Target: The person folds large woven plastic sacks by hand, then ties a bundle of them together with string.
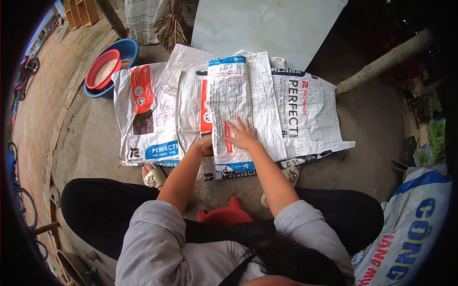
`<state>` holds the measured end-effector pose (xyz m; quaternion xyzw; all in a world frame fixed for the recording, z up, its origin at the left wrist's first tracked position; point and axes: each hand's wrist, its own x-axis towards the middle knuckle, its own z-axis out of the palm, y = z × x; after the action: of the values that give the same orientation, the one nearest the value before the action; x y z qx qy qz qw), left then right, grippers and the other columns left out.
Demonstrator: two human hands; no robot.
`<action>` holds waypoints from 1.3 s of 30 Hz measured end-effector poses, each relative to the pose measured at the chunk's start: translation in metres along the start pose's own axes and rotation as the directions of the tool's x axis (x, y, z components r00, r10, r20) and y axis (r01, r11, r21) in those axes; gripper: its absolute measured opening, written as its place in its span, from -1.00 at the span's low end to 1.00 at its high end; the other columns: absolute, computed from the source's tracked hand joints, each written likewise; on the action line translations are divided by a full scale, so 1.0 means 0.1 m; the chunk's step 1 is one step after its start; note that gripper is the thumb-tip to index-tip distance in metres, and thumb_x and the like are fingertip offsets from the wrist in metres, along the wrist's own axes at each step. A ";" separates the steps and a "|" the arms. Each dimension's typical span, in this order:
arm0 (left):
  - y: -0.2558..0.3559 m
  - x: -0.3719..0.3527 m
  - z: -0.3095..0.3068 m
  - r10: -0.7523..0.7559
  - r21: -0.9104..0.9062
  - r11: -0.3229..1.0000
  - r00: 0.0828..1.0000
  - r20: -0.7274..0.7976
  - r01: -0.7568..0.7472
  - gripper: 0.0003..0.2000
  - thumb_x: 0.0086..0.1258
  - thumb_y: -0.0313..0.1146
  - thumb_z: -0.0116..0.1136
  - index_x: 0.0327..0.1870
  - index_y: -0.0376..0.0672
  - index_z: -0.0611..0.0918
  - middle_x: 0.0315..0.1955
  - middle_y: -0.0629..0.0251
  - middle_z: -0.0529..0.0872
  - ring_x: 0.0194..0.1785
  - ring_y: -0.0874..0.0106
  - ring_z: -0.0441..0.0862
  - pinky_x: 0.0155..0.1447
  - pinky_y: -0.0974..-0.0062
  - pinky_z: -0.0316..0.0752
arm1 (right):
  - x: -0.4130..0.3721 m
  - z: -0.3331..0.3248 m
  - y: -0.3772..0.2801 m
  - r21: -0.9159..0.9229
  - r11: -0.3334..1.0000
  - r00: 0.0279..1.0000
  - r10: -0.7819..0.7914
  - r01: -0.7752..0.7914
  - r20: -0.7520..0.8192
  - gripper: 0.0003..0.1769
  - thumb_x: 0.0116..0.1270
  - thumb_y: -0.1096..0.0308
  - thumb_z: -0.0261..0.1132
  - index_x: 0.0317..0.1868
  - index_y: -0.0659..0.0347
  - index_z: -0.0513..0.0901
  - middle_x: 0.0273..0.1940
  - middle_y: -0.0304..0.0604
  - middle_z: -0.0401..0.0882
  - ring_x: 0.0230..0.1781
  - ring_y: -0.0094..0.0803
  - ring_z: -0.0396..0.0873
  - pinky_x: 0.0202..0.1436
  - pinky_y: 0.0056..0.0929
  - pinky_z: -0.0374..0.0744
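Several white woven feed sacks with printed lettering lie spread and overlapping on the ground before me. On top is a narrow folded sack with blue bands at both ends. My right hand rests flat on its lower part, fingers spread. At its left edge, my left hand is curled, with the fingertips partly hidden by the sack's edge. Beneath that side, another sack with orange, black and blue print extends to the left.
A red basin with pale contents sits inside a blue tub at upper left. Behind the sacks stands a pale board. A wooden pole slants at right. Another printed sack lies at lower right. A red stool is beneath me.
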<state>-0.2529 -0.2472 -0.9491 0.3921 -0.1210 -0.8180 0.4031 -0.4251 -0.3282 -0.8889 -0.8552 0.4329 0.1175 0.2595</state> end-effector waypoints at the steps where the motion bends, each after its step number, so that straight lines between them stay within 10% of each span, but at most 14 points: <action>1: 0.04 -0.01 -0.16 0.010 -0.097 0.995 0.998 -0.055 -0.015 -0.46 0.50 0.03 -0.07 0.33 -0.17 0.39 0.18 0.15 0.55 0.10 0.32 0.60 0.21 0.29 0.48 | -0.06 0.30 0.14 -0.102 0.993 0.995 -0.060 0.052 -0.077 -0.04 0.12 -0.56 0.01 0.49 -0.53 -0.03 0.57 -0.18 -0.35 0.55 0.08 -0.40 0.40 0.44 -0.25; 5: 0.44 -0.21 -0.31 -0.013 0.028 0.999 0.994 -0.107 0.016 -0.35 0.43 0.22 -0.10 0.25 -0.21 0.44 0.16 0.17 0.55 0.06 0.29 0.61 0.14 0.29 0.51 | 0.00 0.38 0.04 -0.045 0.997 0.991 -0.062 0.057 -0.122 -0.03 0.11 -0.57 0.02 0.50 -0.54 -0.06 0.57 -0.17 -0.38 0.56 0.05 -0.44 0.41 0.41 -0.30; 9: 0.61 -0.09 -0.03 0.416 0.551 0.814 0.845 -0.336 -0.181 -0.59 0.26 -0.28 0.22 0.11 -0.25 0.54 -0.12 0.14 0.68 -0.13 0.33 0.66 -0.06 0.37 0.56 | 0.13 0.19 -0.13 0.082 0.993 0.997 -0.078 0.079 -0.018 0.00 0.10 -0.56 0.03 0.51 -0.50 -0.08 0.57 -0.16 -0.40 0.56 0.05 -0.46 0.41 0.39 -0.29; 14: 1.37 -0.50 0.22 0.420 0.891 0.387 0.815 -0.399 0.236 -0.65 0.07 -0.43 0.21 -0.12 -0.45 0.63 -0.34 -0.02 0.72 -0.35 0.23 0.72 -0.36 0.32 0.60 | 0.27 0.25 -0.55 0.447 0.889 0.993 -0.118 0.102 0.007 -0.05 0.18 -0.49 0.06 0.51 -0.43 -0.05 0.56 -0.07 -0.34 0.55 0.07 -0.43 0.47 0.23 -0.23; 17: 1.72 -0.72 0.58 0.258 0.855 0.039 0.821 -0.509 0.518 -0.72 0.08 -0.34 0.18 -0.27 -0.35 0.72 -0.30 -0.16 0.71 -0.20 0.08 0.72 -0.20 0.25 0.61 | 0.34 0.30 -0.78 0.867 0.454 0.923 -0.383 0.208 -0.021 -0.15 0.36 -0.28 0.05 0.50 -0.02 0.07 0.55 -0.06 -0.19 0.55 0.02 -0.24 0.51 -0.13 -0.04; 19: 1.69 -0.80 0.87 0.189 0.859 -0.146 0.866 -0.462 0.490 -0.71 0.12 -0.32 0.14 -0.24 -0.34 0.72 -0.25 -0.12 0.71 -0.14 0.09 0.72 -0.10 0.25 0.60 | 0.35 0.21 -0.91 0.904 0.428 0.946 -0.298 0.010 0.130 -0.21 0.41 -0.31 -0.11 0.48 0.00 0.13 0.54 -0.07 -0.10 0.51 -0.08 -0.04 0.48 -0.16 0.06; 21: 1.49 -0.70 1.00 0.192 0.866 -0.097 0.863 -0.467 0.490 -0.68 0.16 -0.29 0.13 -0.19 -0.36 0.70 -0.24 -0.10 0.72 -0.20 0.08 0.73 -0.13 0.25 0.61 | 0.30 0.14 -0.81 0.946 -0.127 0.948 -0.158 -0.298 0.278 -0.15 0.39 -0.41 -0.27 0.42 0.05 0.24 0.42 -0.04 0.20 0.40 -0.15 0.20 0.42 -0.22 0.17; 22: 1.45 -0.76 1.26 0.050 0.913 0.002 0.912 -0.407 0.408 -0.66 0.27 -0.42 -0.03 -0.29 -0.71 0.56 -0.50 -0.22 0.67 -0.53 0.10 0.71 -0.55 0.28 0.61 | 0.48 0.36 -0.56 0.931 -0.202 0.936 -0.242 -0.305 0.254 -0.06 0.34 -0.47 -0.36 0.41 0.09 0.26 0.39 -0.02 0.26 0.38 -0.12 0.24 0.40 -0.21 0.21; 25: 0.94 -0.42 1.42 -0.021 0.924 0.032 0.925 -0.380 0.380 -0.01 0.36 0.05 0.06 0.24 -0.85 -0.16 -0.49 -0.14 0.68 -0.51 0.17 0.71 -0.51 0.37 0.63 | 0.26 0.12 -0.19 0.927 -0.244 0.955 0.010 -0.285 0.297 0.05 0.29 -0.53 -0.43 0.38 0.21 0.31 0.31 0.01 0.38 0.29 -0.10 0.36 0.30 -0.05 0.34; 29: 0.24 -0.17 1.38 0.109 0.912 -0.266 0.950 -0.293 0.311 0.11 0.25 0.21 0.11 0.42 -0.52 -0.25 -0.09 -0.08 0.68 -0.01 0.06 0.66 0.10 0.20 0.49 | 0.48 0.32 0.65 0.763 -0.625 0.942 0.129 -0.167 0.311 -0.12 0.38 -0.40 -0.33 0.33 0.16 0.35 0.24 -0.02 0.43 0.23 -0.05 0.42 0.25 -0.02 0.43; 33: 0.07 0.00 0.77 0.145 0.998 -0.018 0.988 -0.057 0.060 -0.24 0.17 0.01 0.23 0.42 -0.01 0.27 -0.09 0.07 0.71 -0.06 0.06 0.67 0.06 0.21 0.52 | 0.07 -0.13 0.45 0.898 -0.439 0.898 0.397 0.003 0.191 -0.10 0.36 -0.39 -0.22 0.40 0.21 0.24 0.34 0.00 0.31 0.31 -0.06 0.34 0.33 -0.08 0.36; 35: 0.17 0.20 0.29 0.423 0.990 0.137 0.901 -0.096 0.041 -0.44 0.13 -0.05 0.27 0.20 0.01 0.52 -0.11 0.09 0.70 -0.13 0.02 0.64 0.03 0.17 0.52 | 0.21 0.04 0.53 0.948 -0.280 0.898 0.440 0.153 -0.015 -0.08 0.35 -0.34 -0.04 0.39 0.32 0.23 0.32 0.04 0.32 0.28 -0.09 0.37 0.31 -0.21 0.37; 37: 0.31 0.04 0.18 0.904 0.998 0.066 0.424 -0.062 0.006 -0.54 0.10 -0.14 0.33 0.05 -0.06 0.61 -0.19 0.06 0.71 -0.25 0.01 0.63 -0.01 0.12 0.52 | 0.28 0.12 0.47 0.977 -0.135 0.870 0.486 0.167 -0.082 -0.12 0.32 -0.28 0.06 0.33 0.35 0.30 0.26 0.05 0.40 0.23 -0.13 0.42 0.26 -0.25 0.40; 39: 0.42 -0.09 0.15 0.961 0.985 0.046 0.262 -0.088 0.165 -0.57 0.10 -0.18 0.36 -0.01 -0.11 0.63 -0.22 0.07 0.72 -0.26 0.09 0.65 -0.05 0.18 0.53 | 0.34 0.20 0.34 0.971 0.161 0.799 0.552 0.177 -0.237 -0.21 0.28 -0.15 0.28 0.22 0.43 0.44 0.13 0.06 0.54 0.11 -0.21 0.51 0.17 -0.32 0.44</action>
<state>-0.2370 -0.2698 -0.9126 0.7962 -0.4932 -0.0323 0.3489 -0.4316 -0.3577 -0.9319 -0.4151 0.5682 -0.4028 0.5853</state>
